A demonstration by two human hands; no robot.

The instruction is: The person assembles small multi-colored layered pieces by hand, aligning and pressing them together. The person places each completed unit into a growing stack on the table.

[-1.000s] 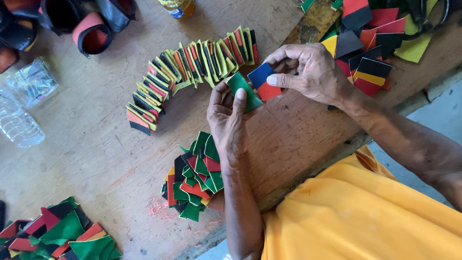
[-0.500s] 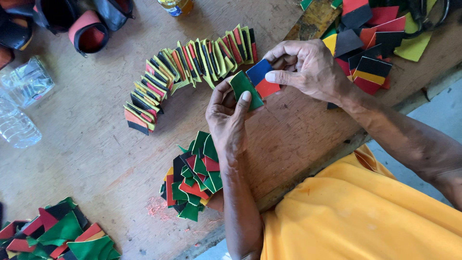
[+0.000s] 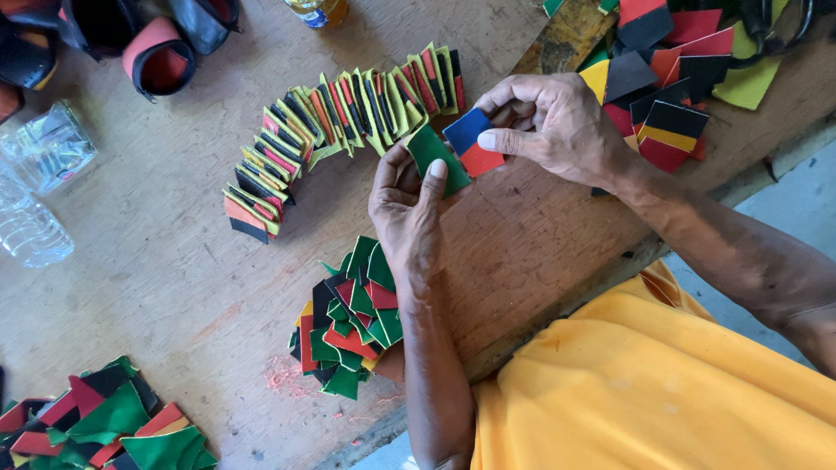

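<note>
Two pieces meet edge to edge between the hands.
Left hand (image 3: 405,213) pinches green piece (image 3: 433,152); right hand (image 3: 557,126), at 2 o'clock, pinches blue-red piece (image 3: 470,144); edges touching.

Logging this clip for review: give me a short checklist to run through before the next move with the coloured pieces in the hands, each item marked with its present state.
1. Green piece pinched in the left hand, thumb on top: ok.
2. Blue and red piece held in the right hand, thumb across it: ok.
3. The two pieces meet edge to edge: ok; whether they overlap: cannot tell.
4. Curved row of stacked pieces stands unbroken on the wooden table: ok.
5. Loose pile of green and red pieces lies below the left wrist, partly covered by it: ok.
6. Underside of the held pieces: cannot tell.
</note>
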